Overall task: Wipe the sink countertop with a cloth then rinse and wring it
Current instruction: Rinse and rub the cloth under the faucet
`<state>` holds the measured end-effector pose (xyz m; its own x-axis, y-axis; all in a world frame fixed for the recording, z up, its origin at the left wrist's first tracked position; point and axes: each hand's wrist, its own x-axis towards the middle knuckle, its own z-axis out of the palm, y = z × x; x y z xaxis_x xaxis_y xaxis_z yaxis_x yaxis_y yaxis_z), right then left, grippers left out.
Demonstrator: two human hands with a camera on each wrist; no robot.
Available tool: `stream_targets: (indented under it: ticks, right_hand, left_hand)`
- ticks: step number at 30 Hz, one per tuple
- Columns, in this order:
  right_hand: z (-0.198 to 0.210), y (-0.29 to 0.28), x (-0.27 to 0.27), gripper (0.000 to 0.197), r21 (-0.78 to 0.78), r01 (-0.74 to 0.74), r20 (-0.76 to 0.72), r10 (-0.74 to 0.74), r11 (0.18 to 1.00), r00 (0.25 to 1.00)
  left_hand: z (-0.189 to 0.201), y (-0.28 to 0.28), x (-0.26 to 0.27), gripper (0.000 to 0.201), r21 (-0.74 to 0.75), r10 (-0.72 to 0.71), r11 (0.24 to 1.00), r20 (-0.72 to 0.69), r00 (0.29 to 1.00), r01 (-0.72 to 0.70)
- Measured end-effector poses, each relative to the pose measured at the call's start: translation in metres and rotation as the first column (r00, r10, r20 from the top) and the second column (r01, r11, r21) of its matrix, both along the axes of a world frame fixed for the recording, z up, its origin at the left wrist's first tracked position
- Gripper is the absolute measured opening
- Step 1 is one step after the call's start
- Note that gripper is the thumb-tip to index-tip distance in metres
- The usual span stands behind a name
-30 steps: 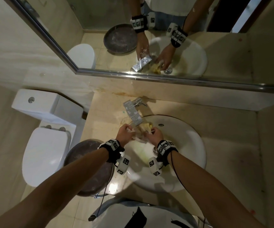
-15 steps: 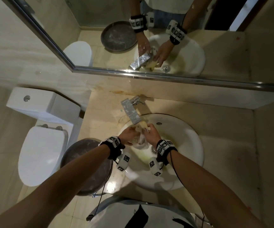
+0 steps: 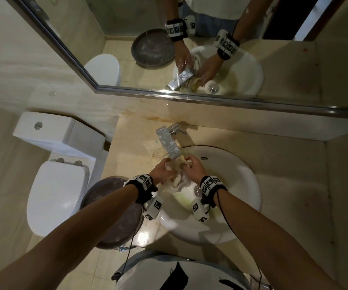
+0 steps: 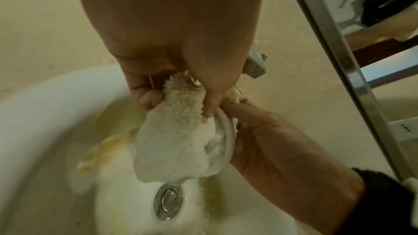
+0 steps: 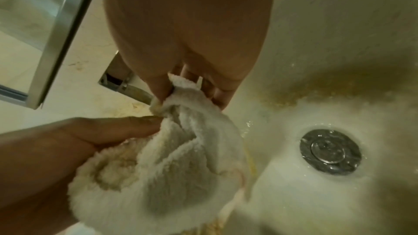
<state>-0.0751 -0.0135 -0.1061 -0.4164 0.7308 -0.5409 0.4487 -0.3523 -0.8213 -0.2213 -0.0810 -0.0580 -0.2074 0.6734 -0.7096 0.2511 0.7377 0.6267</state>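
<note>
A wet white terry cloth [image 3: 178, 181] hangs bunched over the white sink basin [image 3: 236, 185], just below the metal faucet [image 3: 169, 143]. My left hand [image 3: 164, 170] pinches its upper left part; in the left wrist view the thumb and fingers [image 4: 181, 96] are curled on the cloth [image 4: 176, 140]. My right hand [image 3: 192, 167] grips the upper right part, its fingertips [image 5: 190, 94] closed on the cloth [image 5: 169, 176] under the spout [image 5: 126, 85]. Yellowish water runs from the spout down the basin towards the drain [image 5: 330, 151].
The beige stone countertop [image 3: 290, 168] surrounds the basin, with a mirror [image 3: 210, 49] on the wall behind. A white toilet [image 3: 58, 185] stands on the left. Between it and the counter sits a round dark lidded bin [image 3: 110, 212].
Both hands have drawn closer together under the spout, and the cloth is bunched more tightly between them. The view has shifted a little.
</note>
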Motion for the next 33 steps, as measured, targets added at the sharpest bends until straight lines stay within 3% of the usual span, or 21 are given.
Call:
stream_targets:
  ticks: [3,6,10,14,16,19,23,26,30,33]
  right_hand:
    - [0.004,-0.002,-0.002,0.017,-0.037,0.011,-0.091,-0.014,0.999,0.996]
    - [0.000,-0.001,0.004,0.010,0.046,0.049,-0.058,-0.046,0.998,0.997]
    - [-0.005,0.004,0.010,0.017,0.101,0.111,0.140,-0.125,0.989,0.982]
    - [-0.007,0.002,0.013,0.039,-0.062,0.044,0.365,-0.018,0.997,0.931]
    - [-0.007,-0.002,0.011,0.043,-0.276,0.094,0.273,-0.016,0.957,0.962]
    - [-0.001,-0.008,0.009,0.044,-0.534,0.139,0.071,-0.120,0.834,0.990]
    - [0.005,-0.011,0.005,0.037,-0.533,0.132,-0.032,-0.176,0.836,0.984]
    - [0.005,-0.009,0.006,0.020,-0.469,0.173,-0.063,-0.228,0.866,0.972]
    - [0.008,-0.003,0.012,0.023,-0.451,0.190,-0.130,-0.275,0.872,0.953]
    - [0.014,0.001,0.020,0.019,-0.490,0.192,-0.126,-0.287,0.850,0.950]
  left_hand:
    - [-0.001,0.001,0.003,0.036,-0.046,-0.110,0.993,-0.070,0.991,0.107]
    - [-0.006,0.001,0.003,0.017,-0.077,-0.173,0.983,-0.136,0.976,0.164]
    - [-0.004,0.003,0.004,0.016,-0.049,-0.097,0.995,-0.161,0.982,0.090]
    - [-0.001,0.007,0.001,0.023,-0.001,0.004,1.000,-0.121,0.993,-0.005]
    - [-0.002,0.008,0.000,0.023,-0.014,0.113,0.993,0.024,0.993,-0.113]
    - [-0.003,0.005,0.001,0.019,-0.102,0.307,0.952,0.265,0.914,-0.290]
    - [-0.007,-0.004,0.003,0.021,-0.099,0.367,0.930,0.318,0.874,-0.355]
    - [-0.009,-0.008,0.003,0.002,-0.053,0.327,0.944,0.273,0.905,-0.326]
    - [-0.006,-0.002,0.006,0.010,-0.121,0.384,0.923,0.372,0.845,-0.366]
    - [-0.006,0.003,0.011,0.017,-0.131,0.354,0.935,0.373,0.857,-0.329]
